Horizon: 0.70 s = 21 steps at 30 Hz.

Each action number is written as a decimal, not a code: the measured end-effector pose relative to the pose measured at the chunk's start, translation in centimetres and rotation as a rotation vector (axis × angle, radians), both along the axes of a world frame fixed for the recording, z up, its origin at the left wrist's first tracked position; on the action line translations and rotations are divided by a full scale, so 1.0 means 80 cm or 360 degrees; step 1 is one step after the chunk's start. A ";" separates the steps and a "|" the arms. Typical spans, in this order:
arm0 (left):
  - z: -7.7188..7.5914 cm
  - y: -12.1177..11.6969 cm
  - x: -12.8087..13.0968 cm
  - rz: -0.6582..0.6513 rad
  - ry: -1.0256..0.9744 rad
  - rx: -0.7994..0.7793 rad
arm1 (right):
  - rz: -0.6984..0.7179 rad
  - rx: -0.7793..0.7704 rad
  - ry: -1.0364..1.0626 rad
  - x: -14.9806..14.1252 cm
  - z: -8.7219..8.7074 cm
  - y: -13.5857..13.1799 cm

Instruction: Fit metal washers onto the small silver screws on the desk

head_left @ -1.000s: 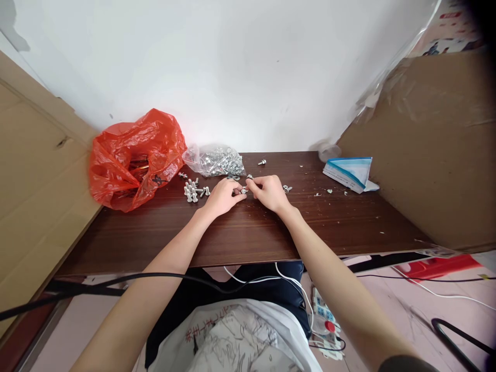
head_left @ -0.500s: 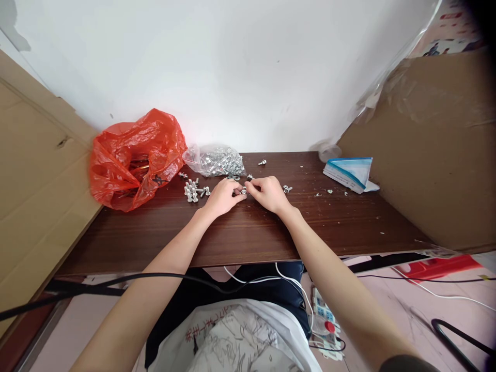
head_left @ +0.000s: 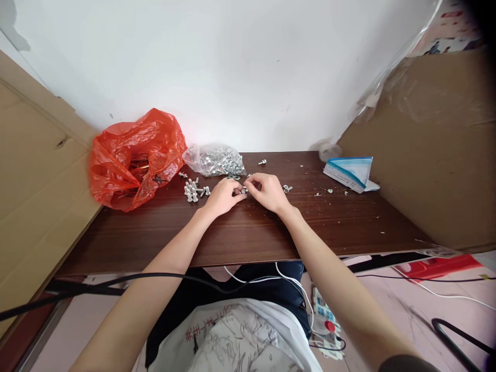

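Observation:
My left hand (head_left: 221,197) and my right hand (head_left: 268,191) meet at the middle of the dark wooden table (head_left: 248,232). Both pinch a small silver bolt (head_left: 243,190) between their fingertips. A cluster of assembled bolts (head_left: 194,190) stands just left of my left hand. Behind the hands lies a clear plastic bag of silver hardware (head_left: 215,160). A few loose metal pieces (head_left: 287,188) lie right of my right hand, and a single bolt (head_left: 262,162) lies farther back.
A crumpled red plastic bag (head_left: 134,157) sits at the table's back left. A blue and white packet (head_left: 351,173) lies at the back right. Cardboard sheets (head_left: 426,150) flank both sides. Cables and a power strip (head_left: 323,323) lie on the floor below.
My right hand's fingers have shifted slightly up and left over the bolt. Everything else has stayed put.

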State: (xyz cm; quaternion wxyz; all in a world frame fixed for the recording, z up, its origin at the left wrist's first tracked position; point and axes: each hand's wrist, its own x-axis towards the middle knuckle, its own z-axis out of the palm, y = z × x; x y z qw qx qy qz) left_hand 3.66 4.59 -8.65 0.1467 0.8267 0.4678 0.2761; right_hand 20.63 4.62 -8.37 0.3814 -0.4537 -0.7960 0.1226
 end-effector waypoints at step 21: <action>0.001 -0.002 -0.001 -0.0003 0.0006 0.0036 | 0.0329 -0.0193 0.0059 0.012 0.001 0.003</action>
